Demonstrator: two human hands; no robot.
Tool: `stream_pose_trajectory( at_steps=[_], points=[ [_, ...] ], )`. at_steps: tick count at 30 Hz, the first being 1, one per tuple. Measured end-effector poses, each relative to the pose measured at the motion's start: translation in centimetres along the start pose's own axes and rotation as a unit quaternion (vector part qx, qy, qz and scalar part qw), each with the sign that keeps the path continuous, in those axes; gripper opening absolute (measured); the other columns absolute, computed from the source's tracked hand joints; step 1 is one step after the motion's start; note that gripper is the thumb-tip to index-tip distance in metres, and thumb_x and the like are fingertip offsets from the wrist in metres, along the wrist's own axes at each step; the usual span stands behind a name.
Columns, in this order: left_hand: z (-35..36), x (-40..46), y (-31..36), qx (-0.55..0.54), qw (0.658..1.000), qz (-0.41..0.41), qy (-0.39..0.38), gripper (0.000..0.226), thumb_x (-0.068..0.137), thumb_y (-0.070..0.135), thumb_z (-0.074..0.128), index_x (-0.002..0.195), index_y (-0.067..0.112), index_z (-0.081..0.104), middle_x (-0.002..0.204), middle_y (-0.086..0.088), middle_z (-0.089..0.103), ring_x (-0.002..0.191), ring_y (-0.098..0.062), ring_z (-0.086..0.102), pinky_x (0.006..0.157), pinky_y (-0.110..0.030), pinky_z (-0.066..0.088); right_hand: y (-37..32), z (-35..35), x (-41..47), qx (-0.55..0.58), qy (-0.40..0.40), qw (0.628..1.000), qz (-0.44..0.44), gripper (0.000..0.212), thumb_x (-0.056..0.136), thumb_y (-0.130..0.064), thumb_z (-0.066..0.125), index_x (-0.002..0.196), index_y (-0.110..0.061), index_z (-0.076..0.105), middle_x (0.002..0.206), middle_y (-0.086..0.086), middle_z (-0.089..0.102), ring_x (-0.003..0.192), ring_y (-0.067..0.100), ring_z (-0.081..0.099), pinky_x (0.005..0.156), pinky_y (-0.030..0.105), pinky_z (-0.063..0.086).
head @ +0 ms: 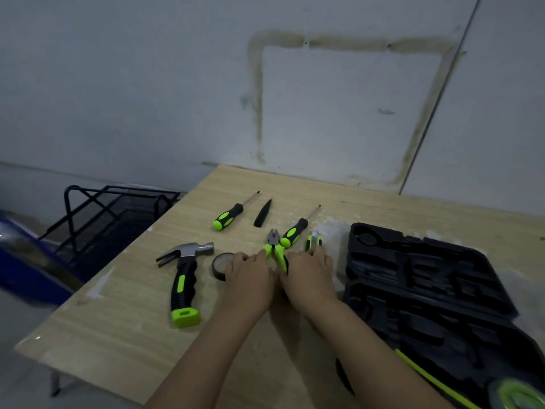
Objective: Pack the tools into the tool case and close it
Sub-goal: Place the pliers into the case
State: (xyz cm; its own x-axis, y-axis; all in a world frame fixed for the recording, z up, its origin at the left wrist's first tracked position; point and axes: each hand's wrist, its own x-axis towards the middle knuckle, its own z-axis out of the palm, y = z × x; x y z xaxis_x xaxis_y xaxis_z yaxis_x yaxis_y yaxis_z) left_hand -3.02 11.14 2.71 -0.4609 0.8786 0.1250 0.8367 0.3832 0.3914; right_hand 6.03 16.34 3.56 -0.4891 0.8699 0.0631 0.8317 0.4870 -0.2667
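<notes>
While both hands, left (250, 276) and right (309, 276), grip the pliers (275, 250) mid-frame, hammer (184, 278) and tape roll (219, 265) lie left, open tool case (427, 278) right.

Pale wood-grain table (124, 329); matt black plastic tool case (427, 278) (hammer (184, 273) head shiny metal).

No legible txt or labels anywhere.

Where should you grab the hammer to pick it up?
Grab the hammer by its black and green rubber handle, around the middle. It lies flat on the table with the metal head pointing away and nothing touching it, so the left hand could probably come straight down from above and wrap around it.
</notes>
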Motion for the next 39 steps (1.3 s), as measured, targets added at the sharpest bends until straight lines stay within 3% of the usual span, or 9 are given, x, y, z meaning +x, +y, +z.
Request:
stream_pose_trajectory(
  at_steps=[6,10,14,18,24,28,33,36,39],
  points=[
    [0.2,-0.5,-0.1,-0.206,0.977,-0.041,0.047,0.049,0.084,0.012,0.05,0.131,0.02,0.039,0.116,-0.019,0.06,0.115,-0.036,0.046,0.089,-0.042,0.042,-0.4,0.3,0.0,0.088,0.061,0.994,0.008,0.02,0.088,-0.013,0.047,0.101,-0.016,0.063,0.107,0.016,0.063,0.117,0.035,0.041,0.094,0.042,0.036],
    [-0.7,-1.9,1.4,-0.361,0.928,-0.045,0.077,0.055,0.083,0.006,0.058,0.133,0.019,0.038,0.131,-0.007,0.057,0.119,-0.022,0.054,0.092,-0.041,0.048,-0.2,-1.9,-1.7,0.279,0.086,0.956,0.033,0.033,0.085,-0.003,0.052,0.115,-0.012,0.06,0.116,0.013,0.058,0.11,0.03,0.051,0.095,0.035,0.04],
    [-1.9,-3.6,3.0,-0.424,0.903,0.021,0.067,0.06,0.088,0.018,0.058,0.141,0.021,0.03,0.134,0.015,0.039,0.122,0.003,0.037,0.098,-0.02,0.034,0.3,-3.5,-4.0,0.475,0.084,0.873,0.068,0.039,0.085,-0.005,0.061,0.122,-0.018,0.058,0.121,0.007,0.055,0.113,0.022,0.054,0.101,0.037,0.045],
    [-1.4,-5.7,5.8,-0.416,0.903,0.111,0.001,0.068,0.092,0.018,0.05,0.145,0.029,0.01,0.145,0.021,0.02,0.132,0.006,0.023,0.084,0.011,0.024,3.8,-5.1,-6.7,0.671,0.056,0.735,0.083,0.033,0.078,0.008,0.065,0.099,-0.016,0.055,0.101,0.01,0.061,0.09,0.022,0.059,0.079,0.036,0.054],
    [0.6,-7.2,9.5,-0.359,0.9,0.235,-0.071,0.105,0.076,0.028,0.072,0.137,0.046,-0.012,0.147,0.034,-0.004,0.138,0.014,-0.002,0.108,-0.005,0.012,9.3,-7.0,-10.6,0.755,0.027,0.652,0.066,0.022,0.084,0.007,0.057,0.095,-0.011,0.053,0.086,0.002,0.066,0.079,0.017,0.068,0.053,0.024,0.045],
    [2.0,-8.0,12.1,-0.348,0.899,0.258,-0.071,0.1,0.078,0.019,0.069,0.143,0.038,-0.005,0.139,0.039,0.005,0.123,0.033,0.003,0.092,0.011,0.014,12.3,-8.0,-12.4,0.729,0.05,0.679,0.064,0.021,0.083,0.004,0.061,0.092,-0.012,0.051,0.084,-0.001,0.068,0.086,0.02,0.068,0.068,0.03,0.053],
    [2.8,-8.3,13.5,-0.286,0.902,0.306,-0.105,0.097,0.073,0.019,0.07,0.145,0.033,0.006,0.133,0.016,0.024,0.116,0.03,0.019,0.086,0.008,0.025,17.1,-9.8,-14.0,0.514,0.198,0.832,0.07,0.044,0.083,-0.01,0.066,0.109,-0.041,0.048,0.119,-0.006,0.055,0.101,0.01,0.062,0.085,0.031,0.053],
    [2.7,-8.3,14.2,-0.264,0.892,0.338,-0.143,0.089,0.071,0.02,0.069,0.141,0.037,0.016,0.134,0.015,0.028,0.119,0.02,0.03,0.09,-0.002,0.033,20.0,-10.6,-15.0,0.326,0.223,0.918,0.032,0.064,0.086,-0.011,0.063,0.131,-0.046,0.036,0.142,-0.017,0.035,0.123,0.001,0.044,0.095,0.017,0.043],
    [2.9,-7.7,15.2,-0.225,0.89,0.366,-0.151,0.083,0.068,0.015,0.067,0.136,0.039,0.025,0.133,0.017,0.033,0.123,0.004,0.037,0.097,-0.021,0.041,21.7,-10.1,-15.1,0.214,0.198,0.957,-0.001,0.052,0.086,-0.011,0.063,0.129,-0.037,0.049,0.136,-0.023,0.038,0.121,-0.009,0.034,0.089,-0.005,0.03]
  ],
)
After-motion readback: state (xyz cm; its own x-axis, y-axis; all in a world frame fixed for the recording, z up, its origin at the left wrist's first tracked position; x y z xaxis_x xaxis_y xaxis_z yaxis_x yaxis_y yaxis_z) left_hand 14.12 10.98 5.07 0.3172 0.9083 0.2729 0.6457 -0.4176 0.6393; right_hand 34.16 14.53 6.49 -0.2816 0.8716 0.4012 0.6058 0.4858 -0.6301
